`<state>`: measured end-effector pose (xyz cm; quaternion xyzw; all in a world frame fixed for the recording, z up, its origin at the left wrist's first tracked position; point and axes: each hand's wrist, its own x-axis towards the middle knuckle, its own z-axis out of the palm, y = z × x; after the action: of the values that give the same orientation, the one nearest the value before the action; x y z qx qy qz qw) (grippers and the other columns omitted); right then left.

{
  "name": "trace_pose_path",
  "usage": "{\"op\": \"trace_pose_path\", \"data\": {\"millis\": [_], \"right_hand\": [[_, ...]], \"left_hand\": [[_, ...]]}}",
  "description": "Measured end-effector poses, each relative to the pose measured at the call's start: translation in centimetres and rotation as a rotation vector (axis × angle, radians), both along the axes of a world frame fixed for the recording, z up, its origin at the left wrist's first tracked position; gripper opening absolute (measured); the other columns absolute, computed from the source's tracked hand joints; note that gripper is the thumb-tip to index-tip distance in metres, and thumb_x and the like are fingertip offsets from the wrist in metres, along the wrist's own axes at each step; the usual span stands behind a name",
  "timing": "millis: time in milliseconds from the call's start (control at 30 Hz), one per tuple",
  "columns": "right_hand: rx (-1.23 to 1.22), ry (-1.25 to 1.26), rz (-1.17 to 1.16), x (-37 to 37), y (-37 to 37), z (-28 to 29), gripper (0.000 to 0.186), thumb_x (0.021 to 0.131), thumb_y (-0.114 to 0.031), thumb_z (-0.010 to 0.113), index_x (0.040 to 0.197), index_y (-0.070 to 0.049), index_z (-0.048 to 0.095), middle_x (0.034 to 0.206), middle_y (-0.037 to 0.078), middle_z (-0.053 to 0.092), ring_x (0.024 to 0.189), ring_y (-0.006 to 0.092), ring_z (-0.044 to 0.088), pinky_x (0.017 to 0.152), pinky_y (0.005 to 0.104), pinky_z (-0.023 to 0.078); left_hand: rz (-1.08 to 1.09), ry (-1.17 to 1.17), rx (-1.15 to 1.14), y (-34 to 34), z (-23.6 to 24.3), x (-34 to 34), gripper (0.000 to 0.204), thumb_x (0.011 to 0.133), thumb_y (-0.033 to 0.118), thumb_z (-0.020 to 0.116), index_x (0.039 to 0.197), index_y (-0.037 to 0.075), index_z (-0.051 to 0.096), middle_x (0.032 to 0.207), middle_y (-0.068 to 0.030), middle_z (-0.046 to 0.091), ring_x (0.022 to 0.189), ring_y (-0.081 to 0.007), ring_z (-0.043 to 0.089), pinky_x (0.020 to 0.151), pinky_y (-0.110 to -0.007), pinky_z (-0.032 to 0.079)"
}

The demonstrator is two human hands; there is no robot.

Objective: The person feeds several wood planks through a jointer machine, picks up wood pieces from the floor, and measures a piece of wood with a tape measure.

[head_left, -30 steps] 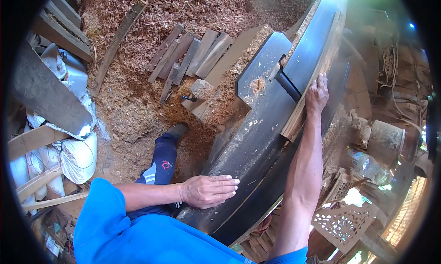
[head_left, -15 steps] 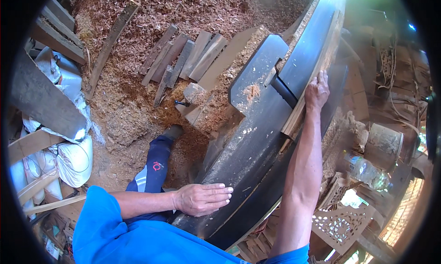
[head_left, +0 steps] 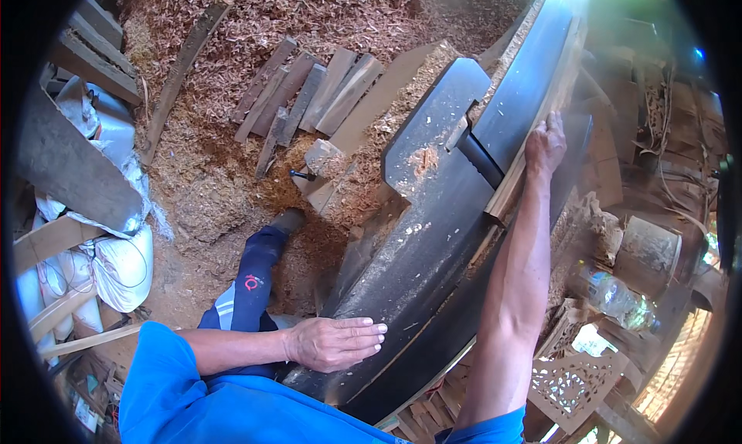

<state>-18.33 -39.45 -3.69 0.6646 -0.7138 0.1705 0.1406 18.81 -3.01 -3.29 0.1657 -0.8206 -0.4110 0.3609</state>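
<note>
A long wooden board (head_left: 508,194) lies lengthwise along the dark metal bed of a jointer-like machine (head_left: 433,235), next to its upright fence. Over the board's top edge and side my right hand (head_left: 546,144) has its fingers curled, gripping it. The board's near end sits just past the dark cutter slot (head_left: 481,159); its far end fades into glare. On the near left part of the machine bed rests my left hand (head_left: 335,343), fingers stretched out side by side, holding nothing.
Short wood offcuts (head_left: 305,96) lie on shavings beyond the machine at left. White sacks (head_left: 124,266) and planks stand far left. At right are a clear plastic bottle (head_left: 614,293), a dusty cylindrical container (head_left: 648,251) and a fretwork panel (head_left: 576,386).
My right hand and the board have slid a little farther away along the machine bed. My left hand has stayed almost in place.
</note>
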Motion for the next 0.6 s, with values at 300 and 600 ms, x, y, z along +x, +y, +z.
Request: {"op": "trace_pose_path", "data": {"millis": [300, 600], "right_hand": [[-0.006, 0.084, 0.032, -2.1, -2.5, 0.1, 0.039, 0.095, -0.012, 0.044, 0.122, 0.007, 0.065, 0.131, 0.024, 0.062, 0.128, 0.0335, 0.057, 0.11, 0.0384, 0.043], [-0.038, 0.151, 0.037, -2.2, -3.7, 0.5, 0.036, 0.093, -0.01, 0.048, 0.115, 0.01, 0.067, 0.127, 0.025, 0.064, 0.124, 0.0335, 0.06, 0.108, 0.0376, 0.046]], "left_hand": [[-0.009, 0.011, -0.007, -0.6, 0.3, 0.1, 0.03, 0.089, 0.009, 0.062, 0.115, -0.004, 0.068, 0.128, -0.0164, 0.065, 0.128, -0.029, 0.059, 0.113, -0.042, 0.043], [-0.032, 0.012, 0.04, -0.8, 0.3, 0.1, 0.028, 0.09, 0.01, 0.062, 0.114, -0.002, 0.069, 0.127, -0.0148, 0.066, 0.126, -0.0274, 0.061, 0.11, -0.04, 0.047]]}}
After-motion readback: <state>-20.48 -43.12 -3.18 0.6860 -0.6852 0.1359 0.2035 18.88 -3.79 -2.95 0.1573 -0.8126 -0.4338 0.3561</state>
